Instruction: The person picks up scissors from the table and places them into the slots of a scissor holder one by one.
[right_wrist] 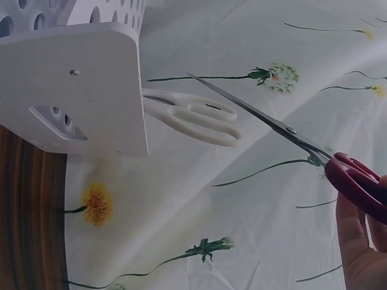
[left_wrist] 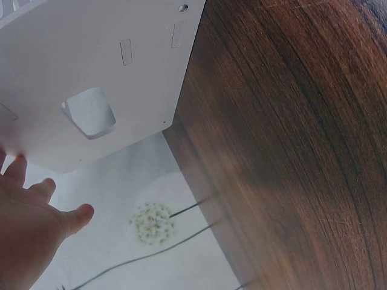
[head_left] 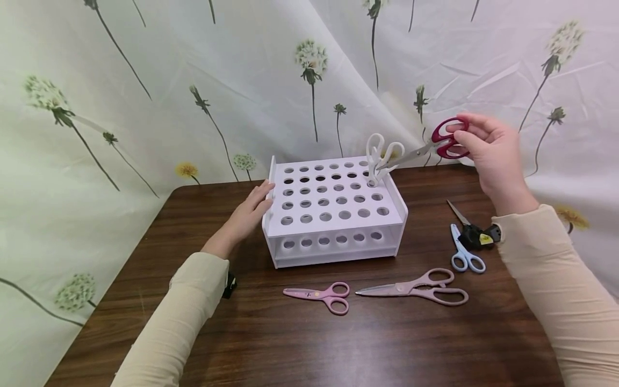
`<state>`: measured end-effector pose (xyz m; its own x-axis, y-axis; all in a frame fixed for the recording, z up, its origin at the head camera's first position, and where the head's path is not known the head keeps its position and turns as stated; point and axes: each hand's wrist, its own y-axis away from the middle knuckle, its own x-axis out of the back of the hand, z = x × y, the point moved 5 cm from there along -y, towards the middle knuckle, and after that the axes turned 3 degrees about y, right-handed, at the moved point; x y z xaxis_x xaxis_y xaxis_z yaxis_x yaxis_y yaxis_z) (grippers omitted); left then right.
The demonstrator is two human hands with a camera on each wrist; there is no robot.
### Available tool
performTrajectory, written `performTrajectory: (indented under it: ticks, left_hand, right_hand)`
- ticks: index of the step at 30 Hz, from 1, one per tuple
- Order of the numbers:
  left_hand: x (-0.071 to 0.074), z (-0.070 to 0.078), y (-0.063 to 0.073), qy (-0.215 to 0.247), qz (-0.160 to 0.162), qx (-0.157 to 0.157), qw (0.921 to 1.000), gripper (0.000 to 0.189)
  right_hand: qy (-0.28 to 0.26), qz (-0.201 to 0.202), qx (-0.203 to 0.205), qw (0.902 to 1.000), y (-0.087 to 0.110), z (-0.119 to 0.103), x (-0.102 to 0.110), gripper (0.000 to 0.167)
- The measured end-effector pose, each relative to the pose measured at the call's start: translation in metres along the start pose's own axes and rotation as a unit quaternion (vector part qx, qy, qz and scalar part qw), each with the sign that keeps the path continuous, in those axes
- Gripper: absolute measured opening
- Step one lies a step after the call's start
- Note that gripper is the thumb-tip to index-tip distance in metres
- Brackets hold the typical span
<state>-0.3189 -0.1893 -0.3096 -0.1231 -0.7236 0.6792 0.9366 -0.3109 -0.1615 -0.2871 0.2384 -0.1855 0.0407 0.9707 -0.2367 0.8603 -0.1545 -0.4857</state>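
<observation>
My right hand (head_left: 493, 153) pinches a pair of red-handled scissors (head_left: 447, 138) by a handle loop, above the table's right side. Their blades point left and down, and in the head view the tip overlaps the white scissors (head_left: 376, 161). That white pair stands handles up in a hole near the right edge of the white rack (head_left: 333, 228). At the rack's left side panel (left_wrist: 42, 84), my left hand (head_left: 246, 215) rests with relaxed fingers at the upper edge. In the right wrist view the red scissors (right_wrist: 357, 181) are apart from the rack.
In front of the rack lie pink scissors (head_left: 316, 293) and larger mauve scissors (head_left: 411, 288). Light blue scissors (head_left: 464, 252) and a black-handled pair (head_left: 466, 228) lie to the right, near my right sleeve (head_left: 546, 258). A flowered cloth (head_left: 271, 97) hangs behind the brown table (head_left: 300, 349).
</observation>
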Motion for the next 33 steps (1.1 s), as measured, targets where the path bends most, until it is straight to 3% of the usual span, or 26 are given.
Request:
performTrajectory:
  ticks: [10, 21, 33]
  left_hand:
    - [-0.001, -0.002, 0.001, 0.006, -0.001, 0.004, 1.0000, 0.051]
    - [0.000, 0.000, 0.000, 0.002, 0.006, -0.006, 1.0000, 0.050]
    - [-0.001, -0.001, -0.002, -0.002, 0.006, -0.006, 1.0000, 0.050]
  right_hand:
    - [0.048, -0.029, -0.004, 0.9984, 0.002, 0.010, -0.007, 0.023]
    - [0.062, -0.057, -0.004, 0.9964, 0.001, 0.016, -0.017, 0.023]
    - [0.088, -0.059, 0.002, 0.9943, 0.001, 0.026, -0.022, 0.024]
